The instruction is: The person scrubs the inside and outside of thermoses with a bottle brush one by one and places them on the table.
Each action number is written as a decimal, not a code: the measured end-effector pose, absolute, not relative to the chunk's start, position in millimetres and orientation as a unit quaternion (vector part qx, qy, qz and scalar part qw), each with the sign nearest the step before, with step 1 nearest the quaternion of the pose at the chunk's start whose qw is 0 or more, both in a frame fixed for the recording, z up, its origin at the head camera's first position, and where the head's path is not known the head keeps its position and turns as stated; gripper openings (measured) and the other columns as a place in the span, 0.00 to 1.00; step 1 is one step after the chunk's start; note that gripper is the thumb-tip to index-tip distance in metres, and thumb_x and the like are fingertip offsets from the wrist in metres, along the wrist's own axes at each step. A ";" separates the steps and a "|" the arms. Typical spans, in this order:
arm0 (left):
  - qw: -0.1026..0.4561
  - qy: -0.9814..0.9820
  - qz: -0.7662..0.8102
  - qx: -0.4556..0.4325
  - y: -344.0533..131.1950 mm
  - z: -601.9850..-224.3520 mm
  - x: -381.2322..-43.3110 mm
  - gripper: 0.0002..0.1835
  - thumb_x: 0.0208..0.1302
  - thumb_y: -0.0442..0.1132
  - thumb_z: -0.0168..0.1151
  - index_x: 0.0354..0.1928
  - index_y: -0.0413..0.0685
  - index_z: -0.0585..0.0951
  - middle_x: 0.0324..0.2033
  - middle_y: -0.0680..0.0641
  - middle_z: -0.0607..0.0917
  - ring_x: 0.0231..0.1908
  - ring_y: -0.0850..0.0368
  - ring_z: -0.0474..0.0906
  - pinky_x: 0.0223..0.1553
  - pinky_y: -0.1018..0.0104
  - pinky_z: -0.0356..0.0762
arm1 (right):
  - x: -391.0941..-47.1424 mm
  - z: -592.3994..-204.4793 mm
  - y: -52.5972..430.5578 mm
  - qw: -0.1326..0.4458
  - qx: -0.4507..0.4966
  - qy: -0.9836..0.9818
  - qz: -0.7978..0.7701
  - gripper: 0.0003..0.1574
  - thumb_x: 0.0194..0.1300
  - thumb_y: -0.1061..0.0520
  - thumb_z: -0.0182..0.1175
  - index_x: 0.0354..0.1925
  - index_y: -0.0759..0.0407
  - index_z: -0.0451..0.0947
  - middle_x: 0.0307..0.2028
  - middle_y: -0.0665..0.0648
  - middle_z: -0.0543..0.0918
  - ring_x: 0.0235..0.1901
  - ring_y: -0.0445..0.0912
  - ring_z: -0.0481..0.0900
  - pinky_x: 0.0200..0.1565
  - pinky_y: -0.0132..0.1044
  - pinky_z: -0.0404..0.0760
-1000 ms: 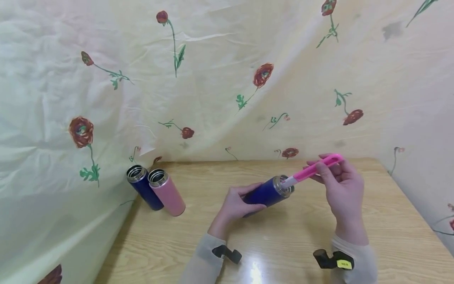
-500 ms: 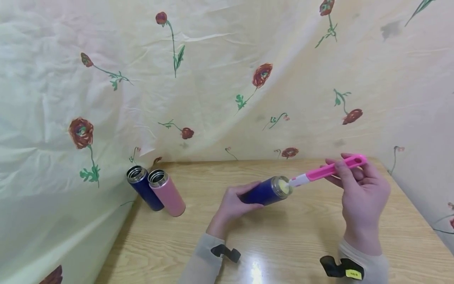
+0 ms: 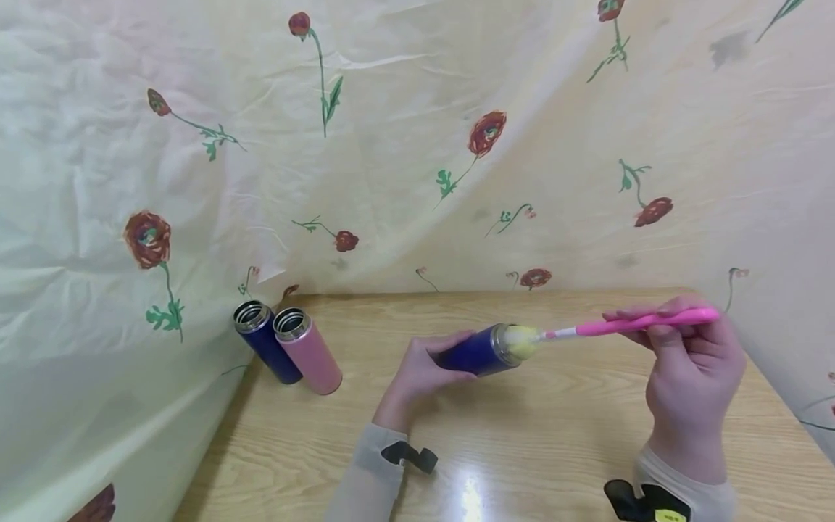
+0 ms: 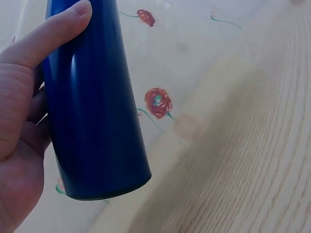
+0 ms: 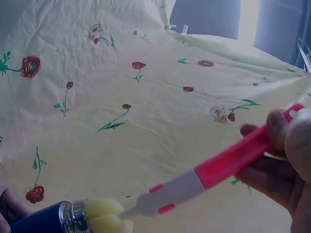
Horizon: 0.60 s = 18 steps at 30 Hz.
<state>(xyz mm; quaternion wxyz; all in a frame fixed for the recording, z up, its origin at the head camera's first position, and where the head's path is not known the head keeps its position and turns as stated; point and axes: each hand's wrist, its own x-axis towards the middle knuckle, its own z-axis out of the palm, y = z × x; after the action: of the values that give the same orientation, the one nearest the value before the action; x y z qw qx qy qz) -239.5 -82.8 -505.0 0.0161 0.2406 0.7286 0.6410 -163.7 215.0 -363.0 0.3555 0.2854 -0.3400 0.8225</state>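
Observation:
My left hand [image 3: 420, 370] grips a dark blue bottle [image 3: 471, 354] round its body, tilted with its open metal mouth towards the right. In the left wrist view the bottle [image 4: 97, 111] shows its smooth side and base, with the thumb laid across it. With my right hand [image 3: 694, 373] I pinch the pink handle of a bottle brush [image 3: 613, 328]. The brush's pale yellow sponge head [image 5: 104, 216] sits partly out of the bottle's mouth in the right wrist view; its far end is hidden inside.
An uncapped dark blue bottle [image 3: 266, 344] and an uncapped pink bottle [image 3: 312, 359] stand side by side at the left of the wooden table [image 3: 522, 449]. A flowered cloth [image 3: 391, 145] hangs behind the table and along its sides.
My right hand has moved to the right, drawing the brush outwards, so its yellow sponge head now emerges from the bottle's mouth. The left hand and bottle have shifted slightly left.

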 end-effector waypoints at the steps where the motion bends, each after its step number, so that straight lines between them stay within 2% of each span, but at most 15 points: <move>1: 0.024 0.723 0.646 0.244 -83.1 -504.4 -239.6 0.39 0.46 0.28 0.87 0.65 0.53 0.87 0.59 0.54 0.88 0.63 0.55 0.82 0.70 0.57 0.74 | -163.2 -361.4 212.7 0.353 0.312 -0.325 0.820 0.03 0.68 0.86 0.51 0.37 0.91 0.65 0.33 0.80 0.85 0.35 0.66 0.91 0.45 0.51 0.91; 5: 0.057 0.702 0.661 0.261 -84.1 -500.3 -239.4 0.38 0.46 0.25 0.85 0.64 0.48 0.86 0.59 0.52 0.88 0.64 0.53 0.82 0.70 0.56 0.74 | -163.8 -357.7 204.2 0.323 0.418 -0.284 0.801 0.08 0.67 0.84 0.55 0.35 0.88 0.64 0.32 0.80 0.85 0.38 0.67 0.91 0.49 0.51 0.91; 10: 0.071 0.701 0.653 0.277 -85.4 -497.9 -238.6 0.38 0.46 0.24 0.85 0.64 0.46 0.86 0.58 0.52 0.89 0.63 0.54 0.82 0.69 0.57 0.75 | -172.3 -362.5 204.5 0.257 0.516 -0.344 0.741 0.02 0.71 0.82 0.51 0.39 0.87 0.67 0.40 0.79 0.87 0.48 0.64 0.90 0.58 0.47 0.87; 14: 0.076 0.712 0.633 0.294 -82.6 -498.7 -237.4 0.38 0.48 0.27 0.86 0.65 0.49 0.86 0.58 0.53 0.89 0.62 0.55 0.83 0.67 0.58 0.77 | -182.4 -376.8 205.2 0.227 0.514 -0.475 0.677 0.05 0.73 0.80 0.50 0.39 0.84 0.74 0.46 0.70 0.90 0.52 0.54 0.90 0.57 0.36 0.86; 17: 0.077 0.718 0.625 0.296 -78.4 -498.6 -235.4 0.36 0.50 0.30 0.86 0.65 0.50 0.86 0.58 0.54 0.89 0.61 0.56 0.84 0.67 0.58 0.77 | -185.8 -387.6 202.0 0.220 0.463 -0.564 0.647 0.04 0.69 0.82 0.57 0.41 0.82 0.77 0.46 0.65 0.91 0.49 0.48 0.91 0.51 0.30 0.87; 18: 0.076 0.721 0.624 0.292 -77.0 -498.1 -234.5 0.36 0.50 0.31 0.86 0.65 0.50 0.87 0.58 0.55 0.89 0.61 0.56 0.84 0.67 0.58 0.78 | -185.5 -389.9 200.7 0.220 0.439 -0.586 0.645 0.07 0.66 0.83 0.59 0.42 0.81 0.78 0.45 0.64 0.92 0.47 0.47 0.91 0.49 0.29 0.87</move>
<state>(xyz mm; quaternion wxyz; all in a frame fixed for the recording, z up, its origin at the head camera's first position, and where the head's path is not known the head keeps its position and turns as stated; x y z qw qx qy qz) -234.5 -77.0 -498.1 0.0758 0.2923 0.7206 0.6241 -185.5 200.7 -389.9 0.2201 0.4390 -0.5855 0.6450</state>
